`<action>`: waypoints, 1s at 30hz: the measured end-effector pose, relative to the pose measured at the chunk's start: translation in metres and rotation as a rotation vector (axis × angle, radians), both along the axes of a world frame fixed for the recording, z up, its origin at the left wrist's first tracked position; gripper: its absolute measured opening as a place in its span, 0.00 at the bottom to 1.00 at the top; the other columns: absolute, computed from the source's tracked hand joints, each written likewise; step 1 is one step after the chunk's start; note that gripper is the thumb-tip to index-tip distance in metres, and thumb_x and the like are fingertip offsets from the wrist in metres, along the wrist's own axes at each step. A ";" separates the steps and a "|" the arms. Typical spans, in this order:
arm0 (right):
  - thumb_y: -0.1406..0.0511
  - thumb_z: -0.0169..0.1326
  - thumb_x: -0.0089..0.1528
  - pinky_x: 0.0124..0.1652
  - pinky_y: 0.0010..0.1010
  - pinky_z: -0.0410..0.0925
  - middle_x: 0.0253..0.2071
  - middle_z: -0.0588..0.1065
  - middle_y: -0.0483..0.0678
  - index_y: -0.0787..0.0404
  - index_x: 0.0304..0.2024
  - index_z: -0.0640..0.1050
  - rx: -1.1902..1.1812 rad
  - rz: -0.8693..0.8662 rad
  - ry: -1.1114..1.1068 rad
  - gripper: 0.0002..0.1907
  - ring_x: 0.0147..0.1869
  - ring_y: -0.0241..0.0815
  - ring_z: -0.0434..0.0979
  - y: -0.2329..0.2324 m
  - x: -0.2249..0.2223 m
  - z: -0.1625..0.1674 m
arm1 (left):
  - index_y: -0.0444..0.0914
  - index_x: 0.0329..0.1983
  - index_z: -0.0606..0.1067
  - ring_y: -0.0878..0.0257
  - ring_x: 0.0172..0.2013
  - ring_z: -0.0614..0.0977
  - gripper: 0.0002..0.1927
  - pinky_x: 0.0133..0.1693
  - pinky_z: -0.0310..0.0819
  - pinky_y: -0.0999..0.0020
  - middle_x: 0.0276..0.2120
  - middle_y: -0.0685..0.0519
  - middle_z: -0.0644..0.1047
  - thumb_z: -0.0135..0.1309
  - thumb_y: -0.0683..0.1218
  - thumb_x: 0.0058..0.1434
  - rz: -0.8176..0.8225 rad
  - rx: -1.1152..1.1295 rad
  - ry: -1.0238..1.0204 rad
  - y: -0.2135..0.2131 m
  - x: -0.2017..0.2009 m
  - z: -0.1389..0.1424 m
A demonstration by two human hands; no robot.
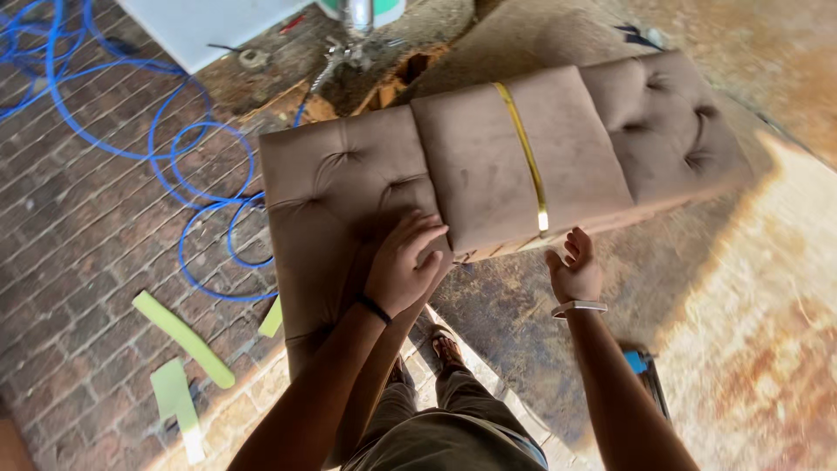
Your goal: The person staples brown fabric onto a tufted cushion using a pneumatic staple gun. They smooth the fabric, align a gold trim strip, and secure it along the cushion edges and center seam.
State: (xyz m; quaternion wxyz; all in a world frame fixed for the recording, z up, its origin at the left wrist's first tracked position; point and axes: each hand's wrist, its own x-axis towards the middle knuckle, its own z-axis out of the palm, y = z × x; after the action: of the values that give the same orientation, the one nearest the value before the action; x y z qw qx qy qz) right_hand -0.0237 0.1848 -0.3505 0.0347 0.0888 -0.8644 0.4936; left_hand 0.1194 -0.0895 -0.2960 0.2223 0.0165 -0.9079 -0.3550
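Left hand: my left hand reaches forward, palm down, fingers curled over the near edge of the brown tufted velvet upholstered panel; my grip there is pressed onto the fabric, a dark band on the wrist.
Right hand: my right hand is raised just under the panel's near edge, fingers loosely bent and spread, gripping nothing I can see; a silver bracelet circles the wrist.
Panel: long, padded, soft-napped, with buttoned dimples at both ends and a smooth middle section crossed by a thin shiny gold metal strip; it lies tilted across the worn, stained tabletop.
Floor: brick-patterned, with a looping blue hose and light green foam offcuts to my left.
Far edge: a pale flat board.
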 end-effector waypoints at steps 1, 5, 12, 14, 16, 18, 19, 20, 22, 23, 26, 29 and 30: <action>0.68 0.62 0.59 0.57 0.41 0.68 0.59 0.75 0.56 0.65 0.64 0.69 -0.014 0.040 0.045 0.31 0.63 0.51 0.75 -0.005 -0.007 -0.026 | 0.40 0.59 0.76 0.48 0.68 0.71 0.19 0.68 0.63 0.52 0.62 0.46 0.75 0.57 0.43 0.64 0.090 -0.056 -0.043 -0.009 0.012 0.002; 0.71 0.64 0.56 0.54 0.39 0.70 0.55 0.77 0.54 0.64 0.62 0.68 -0.016 0.009 -0.123 0.32 0.57 0.49 0.78 -0.023 -0.033 -0.066 | 0.40 0.65 0.72 0.44 0.69 0.67 0.28 0.67 0.62 0.53 0.68 0.41 0.69 0.57 0.46 0.60 0.415 -0.164 -0.081 -0.047 0.073 -0.004; 0.82 0.49 0.58 0.56 0.38 0.76 0.63 0.71 0.60 0.75 0.66 0.66 -0.770 0.217 -0.312 0.31 0.64 0.50 0.75 -0.048 -0.078 -0.099 | 0.34 0.67 0.70 0.56 0.60 0.77 0.34 0.61 0.70 0.63 0.61 0.44 0.77 0.53 0.59 0.64 0.613 1.365 -0.279 -0.065 0.231 -0.075; 0.82 0.52 0.56 0.55 0.37 0.75 0.63 0.70 0.59 0.76 0.66 0.64 -0.737 0.220 -0.225 0.34 0.65 0.48 0.75 -0.051 -0.085 -0.111 | 0.31 0.59 0.76 0.57 0.48 0.85 0.33 0.52 0.79 0.63 0.49 0.44 0.84 0.52 0.62 0.64 0.631 1.464 -0.298 -0.041 0.260 -0.093; 0.70 0.48 0.67 0.47 0.35 0.78 0.59 0.72 0.59 0.74 0.65 0.65 -0.768 0.032 -0.296 0.24 0.54 0.48 0.79 -0.056 -0.092 -0.119 | 0.35 0.55 0.80 0.61 0.37 0.83 0.28 0.41 0.78 0.67 0.38 0.48 0.85 0.53 0.61 0.63 0.761 1.014 -0.373 -0.032 0.270 -0.099; 0.67 0.48 0.69 0.44 0.34 0.81 0.58 0.74 0.59 0.75 0.64 0.67 -0.850 -0.052 -0.278 0.23 0.50 0.46 0.82 -0.062 -0.097 -0.118 | 0.36 0.48 0.82 0.63 0.28 0.79 0.24 0.33 0.74 0.68 0.28 0.49 0.82 0.55 0.60 0.62 0.886 0.710 -0.439 -0.024 0.275 -0.093; 0.70 0.49 0.66 0.46 0.34 0.81 0.59 0.74 0.60 0.77 0.64 0.68 -0.930 -0.038 -0.215 0.24 0.52 0.45 0.84 -0.065 -0.100 -0.120 | 0.35 0.43 0.83 0.63 0.25 0.76 0.23 0.29 0.71 0.67 0.24 0.49 0.80 0.57 0.59 0.62 0.950 0.628 -0.458 -0.024 0.275 -0.087; 0.72 0.48 0.64 0.44 0.31 0.82 0.56 0.74 0.57 0.76 0.63 0.68 -0.892 -0.048 -0.243 0.24 0.48 0.43 0.82 -0.066 -0.104 -0.118 | 0.34 0.38 0.84 0.63 0.22 0.73 0.22 0.26 0.68 0.67 0.20 0.48 0.78 0.58 0.59 0.61 1.011 0.550 -0.476 -0.024 0.276 -0.079; 0.68 0.48 0.64 0.31 0.24 0.75 0.46 0.78 0.53 0.70 0.55 0.72 -0.885 -0.115 -0.312 0.18 0.36 0.39 0.78 -0.069 -0.107 -0.109 | 0.36 0.39 0.84 0.64 0.19 0.73 0.20 0.23 0.66 0.67 0.19 0.51 0.78 0.57 0.58 0.60 1.011 0.644 -0.470 -0.022 0.285 -0.062; 0.62 0.48 0.66 0.21 0.20 0.68 0.39 0.81 0.50 0.65 0.49 0.76 -0.919 -0.171 -0.353 0.15 0.28 0.36 0.76 -0.073 -0.108 -0.100 | 0.37 0.39 0.84 0.65 0.18 0.73 0.20 0.21 0.64 0.67 0.18 0.53 0.79 0.56 0.57 0.60 1.009 0.694 -0.464 -0.020 0.291 -0.056; 0.77 0.45 0.63 0.36 0.28 0.73 0.44 0.74 0.54 0.73 0.50 0.73 -0.806 0.193 -0.070 0.13 0.38 0.42 0.75 -0.096 -0.088 -0.065 | 0.32 0.34 0.83 0.67 0.21 0.72 0.24 0.23 0.66 0.70 0.19 0.52 0.77 0.57 0.59 0.62 1.017 0.789 -0.336 -0.003 0.323 -0.051; 0.82 0.43 0.56 0.40 0.32 0.74 0.43 0.75 0.57 0.74 0.46 0.72 -0.691 0.320 0.045 0.16 0.40 0.46 0.76 -0.147 -0.053 -0.014 | 0.29 0.35 0.83 0.67 0.23 0.75 0.25 0.26 0.70 0.71 0.21 0.51 0.80 0.57 0.59 0.61 1.037 1.033 -0.146 0.010 0.365 -0.065; 0.82 0.43 0.54 0.41 0.33 0.75 0.44 0.76 0.58 0.74 0.45 0.73 -0.654 0.332 0.044 0.17 0.41 0.46 0.78 -0.168 -0.039 0.002 | 0.29 0.36 0.83 0.66 0.23 0.76 0.27 0.29 0.71 0.73 0.21 0.50 0.81 0.56 0.60 0.62 1.047 1.014 -0.122 0.009 0.381 -0.071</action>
State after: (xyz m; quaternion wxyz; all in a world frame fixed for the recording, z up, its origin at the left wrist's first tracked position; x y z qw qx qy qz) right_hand -0.0626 0.0166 -0.3481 -0.0007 0.2228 -0.6339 0.7406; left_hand 0.5001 -0.0809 -0.3674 0.2770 0.5692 -0.5158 -0.5773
